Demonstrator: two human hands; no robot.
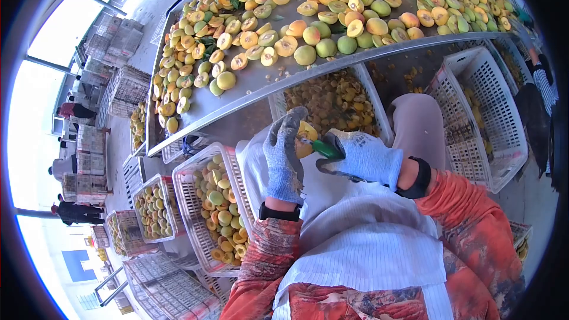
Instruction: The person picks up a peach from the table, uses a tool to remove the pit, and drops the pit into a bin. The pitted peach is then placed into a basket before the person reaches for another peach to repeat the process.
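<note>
My left hand (285, 151), in a blue and grey work glove, is closed around a yellow peach half (305, 132) in front of my lap. My right hand (364, 155), gloved the same way, grips a green-handled pitting tool (325, 149). The tool's tip meets the cut face of the fruit; its exact shape is too small to make out. Both hands are above my pale apron (367, 246), just short of the metal table (237, 106). Many halved and whole peaches (286, 45) lie on that table.
Under the table edge stands a crate of pits and scraps (338, 104). A white crate of peach halves (184, 195) is at my left, with a smaller crate (168, 185) beyond it. Another white crate (504, 124) stands at right. Stacked crates and people appear far left.
</note>
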